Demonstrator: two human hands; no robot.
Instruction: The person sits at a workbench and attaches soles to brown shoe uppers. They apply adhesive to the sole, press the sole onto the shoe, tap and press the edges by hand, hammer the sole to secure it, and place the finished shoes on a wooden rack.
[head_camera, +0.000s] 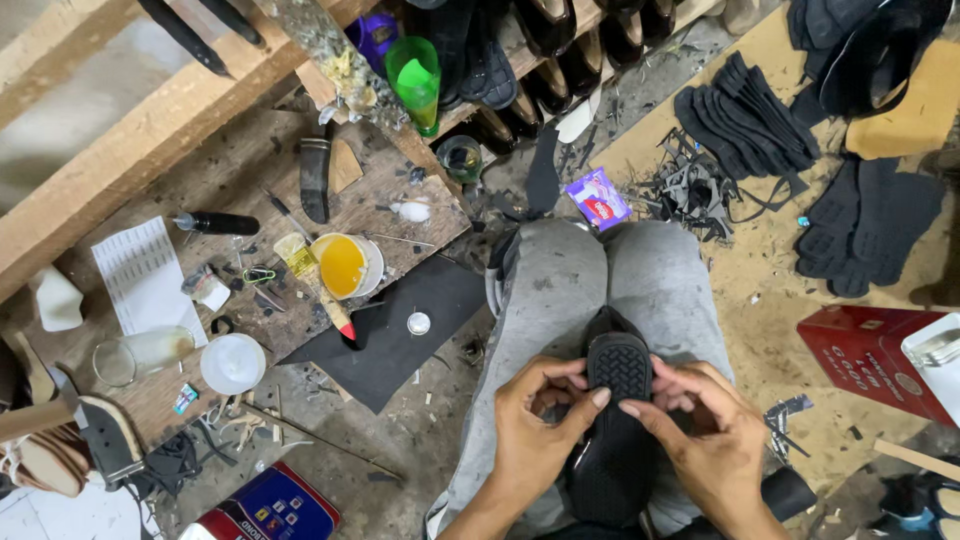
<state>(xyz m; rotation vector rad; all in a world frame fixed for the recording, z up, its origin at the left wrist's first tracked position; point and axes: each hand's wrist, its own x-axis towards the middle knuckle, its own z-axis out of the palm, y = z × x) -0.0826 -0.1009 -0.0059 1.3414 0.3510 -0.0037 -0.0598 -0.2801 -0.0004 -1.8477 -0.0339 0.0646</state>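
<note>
A littered workshop floor (420, 440) is shown, with a glue tub (345, 265) on the low wooden bench (390, 205). A black shoe sole (612, 420), resting on the lap, is pinched by the left hand (535, 435) and right hand (705, 440)

One head cam only, looking steeply down from just above, close to both hands (620, 420) pinching a black ridged rubber shoe sole (615, 430) on the lap; low wooden workbench (400, 215) lies up-left of the grip, sandy floor (760, 300) to its right.
</note>
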